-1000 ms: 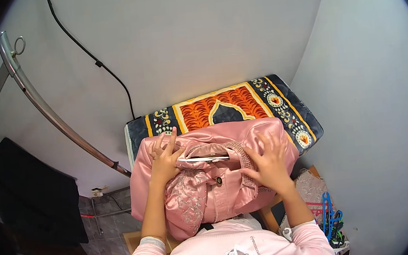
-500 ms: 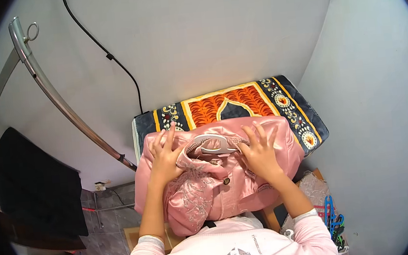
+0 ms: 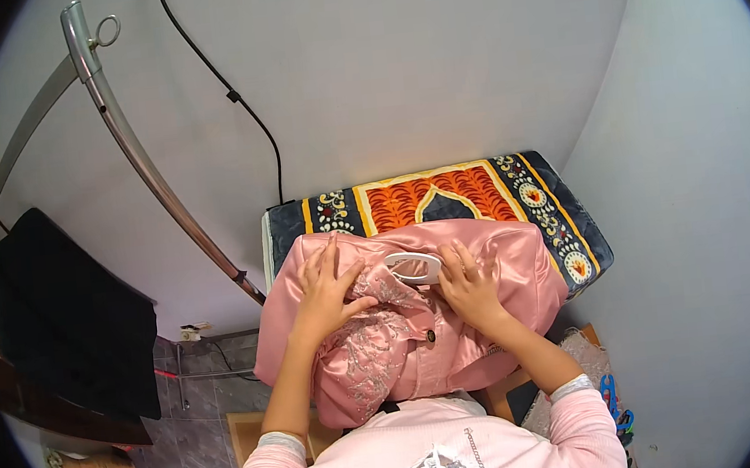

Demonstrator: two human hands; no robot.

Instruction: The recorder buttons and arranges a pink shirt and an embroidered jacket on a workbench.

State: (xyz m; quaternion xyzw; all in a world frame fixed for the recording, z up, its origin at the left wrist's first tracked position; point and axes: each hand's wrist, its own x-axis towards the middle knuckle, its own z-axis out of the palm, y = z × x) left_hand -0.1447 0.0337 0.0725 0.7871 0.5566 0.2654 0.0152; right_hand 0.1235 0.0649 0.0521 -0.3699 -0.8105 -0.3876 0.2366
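Note:
A shiny pink satin garment (image 3: 505,267) with a lace-trimmed collar and a dark button lies spread over a board covered by a patterned orange and navy cloth (image 3: 444,196). My left hand (image 3: 326,284) presses flat on the garment's left side, fingers spread. On the garment's middle rests my right hand (image 3: 468,281), its fingers apart. Between the two hands a white hanger (image 3: 414,264) pokes out at the neckline, touching my right fingertips.
A curved metal pole (image 3: 142,157) with a ring on top rises at the left. A black cable (image 3: 236,98) runs down the white wall. A dark cloth (image 3: 68,327) hangs at the left. Below are grey floor tiles (image 3: 186,433) and coloured clips (image 3: 615,400) at lower right.
Both hands have slid inward over the pink garment, toward the hanger at its neckline. The view has tilted, so the board sits lower and more central.

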